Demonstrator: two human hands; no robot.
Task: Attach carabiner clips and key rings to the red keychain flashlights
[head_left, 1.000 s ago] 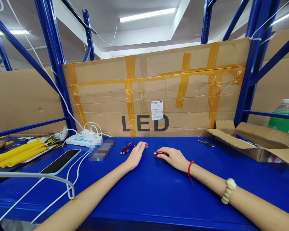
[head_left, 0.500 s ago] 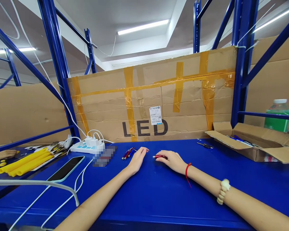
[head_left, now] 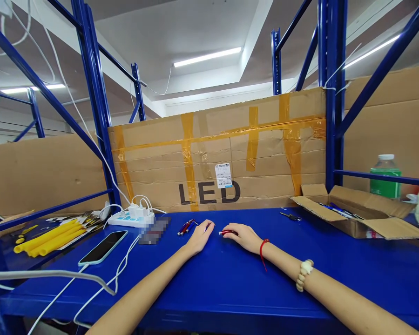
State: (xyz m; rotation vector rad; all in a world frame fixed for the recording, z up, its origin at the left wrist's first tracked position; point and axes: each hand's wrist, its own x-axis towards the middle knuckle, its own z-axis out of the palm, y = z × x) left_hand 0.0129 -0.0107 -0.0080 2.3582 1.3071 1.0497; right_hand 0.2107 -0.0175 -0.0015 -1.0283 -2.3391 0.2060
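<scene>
My right hand (head_left: 246,236) rests low over the blue tabletop (head_left: 209,284), closed around a small dark-red, pen-like metal tube (head_left: 226,232). The tube's silver end points left, towards my other hand. My left hand (head_left: 199,237) lies to its left with the fingers drawn together and curled; what is between them, if anything, is too small to make out. Just left of that hand, several similar red and blue metal tubes (head_left: 186,227) with silver ends lie in a loose group.
A phone (head_left: 104,247), white cables and a power strip (head_left: 125,218) occupy the left side. Beyond are yellow tubes (head_left: 52,237). To the right stand an open cardboard box (head_left: 349,225) holding pens and a green bottle (head_left: 386,179); keys (head_left: 291,216) lie nearer. A cardboard panel (head_left: 153,167) closes the back.
My left hand's stretched fingers have curled in. My right hand still holds the red tube, with little movement. The camera has shifted, and a person's hand at far left is out of view.
</scene>
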